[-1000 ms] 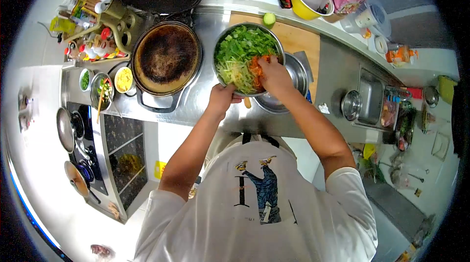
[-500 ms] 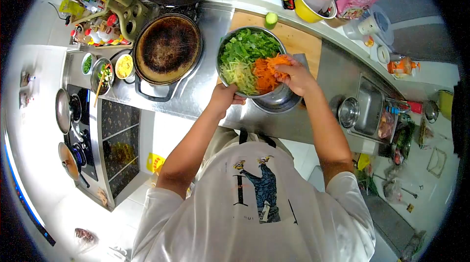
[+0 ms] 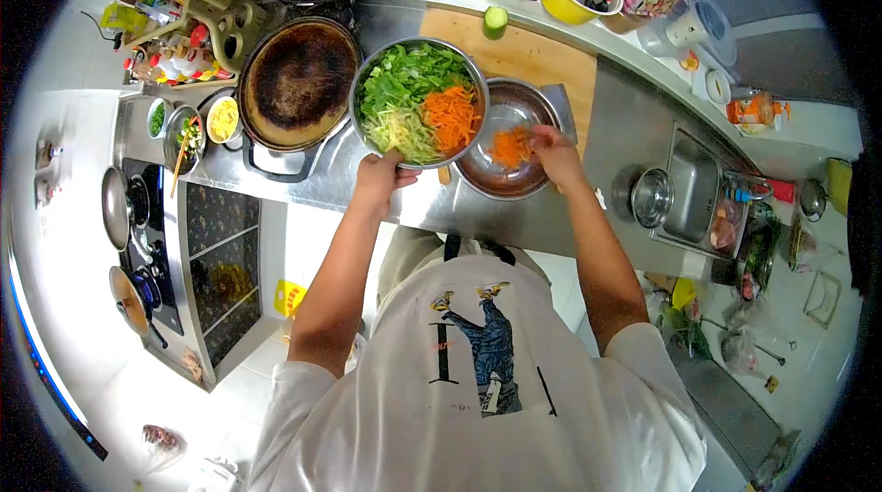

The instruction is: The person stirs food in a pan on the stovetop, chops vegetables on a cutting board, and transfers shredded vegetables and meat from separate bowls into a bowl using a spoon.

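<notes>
My left hand (image 3: 378, 181) is closed on the near rim of a metal bowl (image 3: 356, 115), thumb over the edge. In this bowl lie chopped green leaves (image 3: 413, 79), pale green shreds (image 3: 411, 141) and a heap of shredded carrot (image 3: 452, 117). To its right a second metal bowl (image 3: 514, 106) stands partly on the cutting board (image 3: 560, 60). My right hand (image 3: 557, 159) reaches over that bowl's right side, its fingers drawn together at a small clump of shredded carrot (image 3: 510, 147). How much of the clump the fingers hold is hard to see.
A dark round pan (image 3: 300, 83) stands left of the bowls. Beyond it are small bowls, one with chopsticks (image 3: 181, 161). A cut green vegetable (image 3: 495, 19) lies on the board. The sink (image 3: 691, 189) and a small metal bowl (image 3: 652, 198) are at right.
The filled bowl has moved left with my left hand, uncovering the second bowl. My right hand has left the carrot heap and moved down to the carrot at the second bowl.
</notes>
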The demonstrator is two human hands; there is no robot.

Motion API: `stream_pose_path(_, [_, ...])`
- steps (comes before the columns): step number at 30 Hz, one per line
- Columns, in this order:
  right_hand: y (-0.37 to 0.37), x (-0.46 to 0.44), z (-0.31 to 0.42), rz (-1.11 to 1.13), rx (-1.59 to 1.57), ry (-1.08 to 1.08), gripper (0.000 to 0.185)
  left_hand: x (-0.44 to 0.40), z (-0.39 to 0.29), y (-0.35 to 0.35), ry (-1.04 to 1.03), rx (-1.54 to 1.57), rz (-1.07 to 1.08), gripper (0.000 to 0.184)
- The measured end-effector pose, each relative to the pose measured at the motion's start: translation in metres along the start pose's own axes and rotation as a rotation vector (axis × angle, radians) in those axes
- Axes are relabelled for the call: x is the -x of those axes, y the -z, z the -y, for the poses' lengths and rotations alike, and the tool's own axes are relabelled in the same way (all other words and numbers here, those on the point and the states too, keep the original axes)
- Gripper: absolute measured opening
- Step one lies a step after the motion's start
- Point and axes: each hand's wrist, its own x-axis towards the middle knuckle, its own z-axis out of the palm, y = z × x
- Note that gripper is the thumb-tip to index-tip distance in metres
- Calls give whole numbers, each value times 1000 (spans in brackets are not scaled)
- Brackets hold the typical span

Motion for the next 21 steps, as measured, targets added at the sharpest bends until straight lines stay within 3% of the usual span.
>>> stream_pose_path(5, [8,4,11,79,-388,-94,19,-4,6,5,19,-18,56,31])
stream_pose_path(8, [3,2,2,65,-232,-47,19,-2,8,2,34,-20,79,34])
stream_pose_path(10, [-7,-5,-20,53,346,315,22,-1,9,0,35,-23,80,34])
stream_pose_path(14, [-11,22,56,-12,175,236,26,3,9,-6,32,-65,118,32])
stream_pose_path(17, [-29,37,107,126,159,396,33,1,13,-12,22,-63,129,30])
stream_pose_path(19, [-48,52,147,79,423,863,44,4,13,-18,22,-75,136,30])
stream_pose_path(21, [-63,54,162,191,524,752,50,7,12,-23,41,-82,161,29])
